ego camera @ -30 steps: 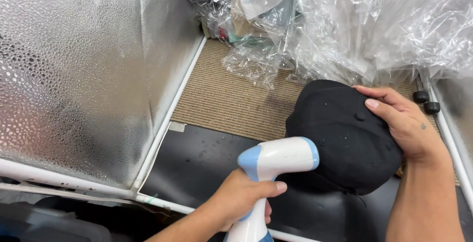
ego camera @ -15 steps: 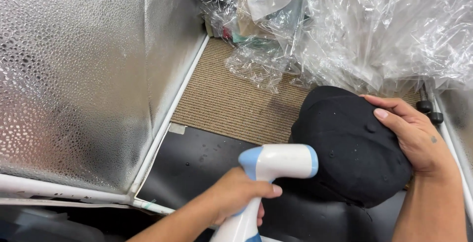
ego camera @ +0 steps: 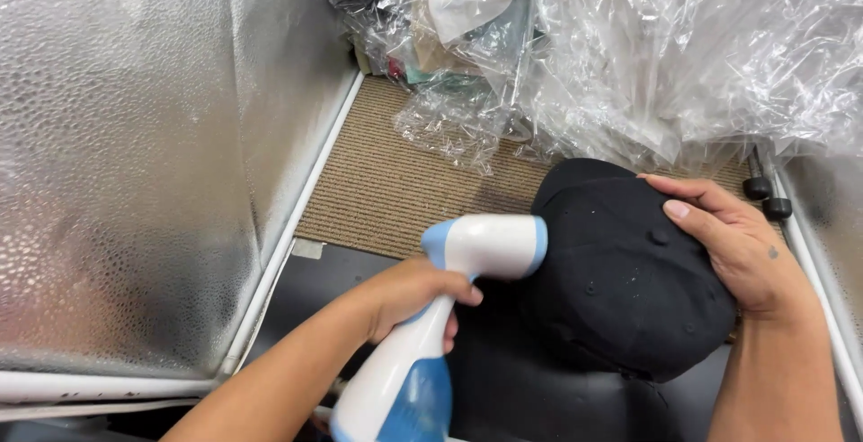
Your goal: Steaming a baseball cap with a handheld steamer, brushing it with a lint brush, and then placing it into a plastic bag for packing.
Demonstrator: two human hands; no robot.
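Holding a white and blue steamer (ego camera: 431,334) by its handle, the left hand (ego camera: 409,294) has its fingers wrapped tight around the grip, thumb on top. The steamer's head points to the right and sits right up against the side of a black cap (ego camera: 620,285) — it looks like it is touching, or very nearly so. The right hand (ego camera: 733,244) lies on the far right side of the cap with its fingers spread flat over the rounded top, pressing down on it and not pinching anything. The cap sits with its round top facing up, low and to the right in the view, over a dark mat (ego camera: 539,397) that covers the near part of the bench. Behind the mat is a strip of brown ribbed carpet (ego camera: 395,181). On the left stands a tall shiny silver wall (ego camera: 135,163) with a bumpy skin and a white frame along its bottom edge. At the back lies a big heap of crinkly clear plastic bags (ego camera: 683,55), some with paper and bits of blue inside. Two small black knobs (ego camera: 764,195) stick out near the right edge, just behind the right hand — they are too small to tell what they belong to.
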